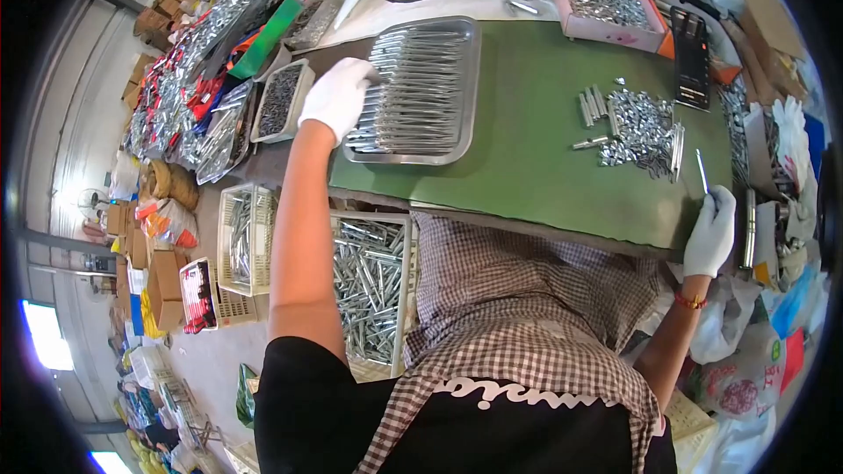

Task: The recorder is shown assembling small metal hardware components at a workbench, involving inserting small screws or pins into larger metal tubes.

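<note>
My left hand (pixel 336 100), in a white glove, reaches over the left edge of a metal tray (pixel 475 88). Its fingers are closed together at the ends of slim silvery metal rods (pixel 417 92), which lie side by side in the tray. What the fingertips hold, if anything, is hidden. At the right end of the green work surface, my gloved right hand (pixel 711 235) grips a thin metal rod (pixel 702 171) that points up and away. To its left lies a pile of small shiny metal parts (pixel 639 127), with a few short tubes (pixel 594 104) beside it.
A pink box (pixel 607 10) of small metal parts stands at the back right, near a black flat case (pixel 691 57). Left of the tray is a white bin (pixel 284 102) of small dark parts. Below the table's edge, a crate (pixel 410 276) holds many metal tubes.
</note>
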`<state>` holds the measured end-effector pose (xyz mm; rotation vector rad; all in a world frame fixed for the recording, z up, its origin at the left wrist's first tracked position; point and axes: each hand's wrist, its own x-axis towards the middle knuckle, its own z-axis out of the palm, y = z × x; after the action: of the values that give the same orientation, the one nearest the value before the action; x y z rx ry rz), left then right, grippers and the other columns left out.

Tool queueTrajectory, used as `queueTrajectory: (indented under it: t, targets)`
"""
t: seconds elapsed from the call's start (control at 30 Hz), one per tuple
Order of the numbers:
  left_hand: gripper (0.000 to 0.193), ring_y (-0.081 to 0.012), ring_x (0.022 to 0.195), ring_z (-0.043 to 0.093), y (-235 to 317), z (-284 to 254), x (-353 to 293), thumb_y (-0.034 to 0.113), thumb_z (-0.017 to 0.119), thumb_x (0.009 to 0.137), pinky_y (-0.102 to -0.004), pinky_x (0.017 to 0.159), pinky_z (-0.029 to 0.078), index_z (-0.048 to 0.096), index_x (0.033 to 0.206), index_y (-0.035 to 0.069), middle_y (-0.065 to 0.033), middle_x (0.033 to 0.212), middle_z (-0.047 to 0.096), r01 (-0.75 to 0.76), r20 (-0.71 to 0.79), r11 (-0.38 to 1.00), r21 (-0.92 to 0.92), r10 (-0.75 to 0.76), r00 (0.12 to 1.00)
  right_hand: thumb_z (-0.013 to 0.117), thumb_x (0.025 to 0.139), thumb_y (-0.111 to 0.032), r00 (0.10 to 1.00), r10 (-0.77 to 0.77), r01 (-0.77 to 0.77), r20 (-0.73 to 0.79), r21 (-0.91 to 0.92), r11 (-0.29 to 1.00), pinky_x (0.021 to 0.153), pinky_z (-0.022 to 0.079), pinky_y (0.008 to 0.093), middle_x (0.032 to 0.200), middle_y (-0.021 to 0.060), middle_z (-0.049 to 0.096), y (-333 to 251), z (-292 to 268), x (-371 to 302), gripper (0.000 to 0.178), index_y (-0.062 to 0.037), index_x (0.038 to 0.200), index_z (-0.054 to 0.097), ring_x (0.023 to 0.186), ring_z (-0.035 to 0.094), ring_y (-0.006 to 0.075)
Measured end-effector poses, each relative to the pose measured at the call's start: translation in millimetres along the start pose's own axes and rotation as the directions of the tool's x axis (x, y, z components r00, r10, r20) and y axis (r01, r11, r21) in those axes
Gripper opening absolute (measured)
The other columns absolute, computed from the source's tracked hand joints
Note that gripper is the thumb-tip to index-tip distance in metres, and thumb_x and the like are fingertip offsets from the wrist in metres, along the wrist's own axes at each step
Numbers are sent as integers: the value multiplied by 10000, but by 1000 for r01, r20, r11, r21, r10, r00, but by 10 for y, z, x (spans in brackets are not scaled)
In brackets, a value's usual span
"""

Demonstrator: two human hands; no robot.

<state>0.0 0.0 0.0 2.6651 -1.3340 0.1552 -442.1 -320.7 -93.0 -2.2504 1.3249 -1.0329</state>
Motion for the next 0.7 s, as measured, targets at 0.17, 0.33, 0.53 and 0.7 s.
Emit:
queueTrajectory:
  t: [0.17,0.33,0.53,0.7]
  targets:
    - [185,-333,1042,587,714,-53,-88,99,503,898,-422,919,465,642,1010,51,-139,1049,626,-176,-164,983,-47,166,972,563,942,-99,996,-76,72,-53,-69,995,837,493,374,990,167,663,-159,10,-64,160,-22,1071,616,933,647,336]
    - [207,-327,975,602,1879,363,-183,158,591,864,-416,887,484,639,1044,68,-129,1024,631,-412,-147,879,-241,387,910,583,914,-87,989,-121,116,-82,-65,991,804,499,400,961,165,669,-182,-17,-24,133,-32,1030,621,900,644,352]
    - [315,-346,919,605,2426,712,11,190,641,843,-446,818,492,626,1142,90,-151,951,622,-279,-38,922,-268,279,960,611,887,-72,984,-145,144,-99,-17,989,762,496,413,915,156,664,-220,-16,-52,107,-44,991,615,858,636,354]
    - [284,-346,926,610,2405,767,11,175,622,858,-446,816,488,631,1127,85,-155,957,631,-256,-63,924,-283,249,967,611,883,-59,984,-136,135,-118,-14,991,756,498,416,891,153,664,-242,-48,-52,90,-41,971,616,842,637,355]
